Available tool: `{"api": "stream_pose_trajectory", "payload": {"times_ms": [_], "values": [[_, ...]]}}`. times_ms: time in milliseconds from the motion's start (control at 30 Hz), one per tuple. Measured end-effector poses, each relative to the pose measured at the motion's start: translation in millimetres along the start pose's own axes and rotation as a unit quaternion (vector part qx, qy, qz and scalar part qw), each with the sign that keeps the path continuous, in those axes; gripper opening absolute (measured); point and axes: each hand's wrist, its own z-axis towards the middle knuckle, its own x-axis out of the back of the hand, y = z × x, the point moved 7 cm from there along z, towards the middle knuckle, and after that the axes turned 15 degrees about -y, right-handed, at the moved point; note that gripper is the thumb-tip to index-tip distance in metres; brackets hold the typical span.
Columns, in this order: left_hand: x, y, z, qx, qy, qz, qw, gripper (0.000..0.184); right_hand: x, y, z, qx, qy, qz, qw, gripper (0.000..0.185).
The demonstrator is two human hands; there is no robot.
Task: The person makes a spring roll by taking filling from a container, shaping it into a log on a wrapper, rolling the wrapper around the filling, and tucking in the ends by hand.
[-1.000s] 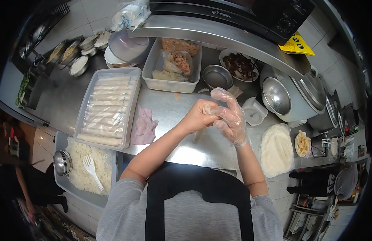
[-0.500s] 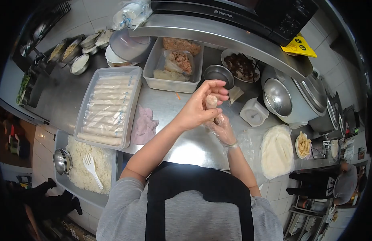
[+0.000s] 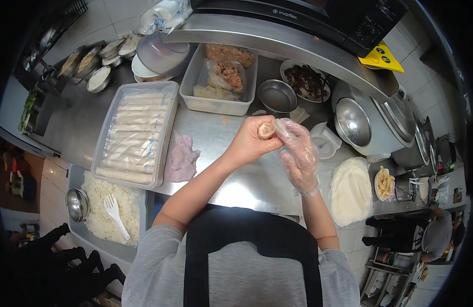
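Observation:
My bare left hand (image 3: 246, 143) is wrapped round a pale spring roll (image 3: 266, 131), whose round end points toward me. My right hand (image 3: 300, 156), in a clear plastic glove, is beside it with its fingertips near or touching the roll's end. Its fingers are stretched out and the thumb stands apart. To the left, a plastic container (image 3: 167, 138) holds several similar rolls in rows under clear film. A stack of white wrappers (image 3: 351, 192) lies on the counter at right.
A lilac cloth (image 3: 183, 158) lies beside the roll container. Behind are a tub (image 3: 216, 106) of bagged fillings, a metal bowl (image 3: 277, 96) and a bowl of dark food (image 3: 305, 82). A grey bin (image 3: 111, 248) of white shreds holds a white fork (image 3: 116, 215). Other people stand at both sides.
My right hand has moved up and to the right, from below the roll to its end, and its fingers have opened out. My left hand's fingers have closed round the roll, which now points toward me.

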Motion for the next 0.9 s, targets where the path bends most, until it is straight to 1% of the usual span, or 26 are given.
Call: {"api": "stream_pose_trajectory", "payload": {"times_ms": [33, 100, 167, 200, 267, 367, 500, 533, 567, 600, 633, 667, 700, 767, 800, 867, 900], "values": [[-1, 2, 1, -0.005, 0.007, 0.009, 1.0, 0.012, -2, -5, 1, 0.021, -0.008, -0.027, 0.999, 0.037], [-2, 2, 0, -0.011, 0.015, 0.018, 1.0, 0.01, -2, -2, 3, 0.015, -0.011, -0.018, 1.0, 0.039], [0, -3, -2, 0.008, 0.029, 0.048, 0.998, 0.009, -2, -2, 5, 0.045, -0.019, -0.056, 0.997, 0.036], [0, -5, -3, 0.008, 0.029, 0.049, 0.998, 0.009, -1, -2, 8, 0.045, -0.019, -0.056, 0.997, 0.036], [-1, -7, -5, 0.022, 0.03, 0.073, 0.997, 0.011, -1, -13, 15, 0.09, -0.043, -0.105, 0.989, 0.03], [-5, -5, -3, 0.023, 0.041, 0.05, 0.998, 0.01, -4, -10, 20, 0.106, -0.056, -0.147, 0.982, 0.026], [-1, -15, -5, 0.024, 0.062, 0.071, 0.995, 0.007, -10, -5, 19, 0.099, -0.048, -0.133, 0.985, 0.023], [0, -16, -7, 0.018, 0.055, 0.077, 0.995, 0.009, -9, 4, 18, 0.06, -0.045, -0.035, 0.997, 0.025], [2, -17, -8, 0.013, 0.047, 0.084, 0.995, 0.012, -11, 15, 17, 0.021, -0.041, 0.063, 0.997, 0.028], [4, -18, -10, 0.012, 0.047, 0.085, 0.995, 0.012, -17, 19, 15, 0.022, -0.041, 0.063, 0.997, 0.028], [1, -8, -8, 0.017, 0.028, 0.059, 0.998, 0.02, -15, 27, 11, 0.032, 0.022, 0.183, 0.982, 0.031], [-2, -3, -7, 0.022, 0.009, 0.032, 0.999, 0.028, -12, 36, 6, 0.04, 0.084, 0.3, 0.949, 0.035], [-2, -3, -6, 0.021, 0.01, 0.032, 0.999, 0.028, -12, 38, 4, 0.041, 0.083, 0.3, 0.949, 0.035], [-4, -2, -6, 0.001, -0.006, -0.013, 1.0, 0.013, -16, 34, 2, 0.041, 0.035, 0.228, 0.972, 0.04], [-6, -1, -5, 0.002, -0.007, -0.014, 1.0, 0.013, -13, 35, 2, 0.04, 0.036, 0.227, 0.972, 0.04], [-13, 1, -4, 0.027, -0.021, -0.065, 0.997, 0.008, -10, 24, 8, 0.063, -0.011, 0.168, 0.984, 0.04], [-12, -1, -4, 0.028, -0.022, -0.065, 0.997, 0.008, -5, 21, 11, 0.063, -0.01, 0.168, 0.984, 0.04]]}}
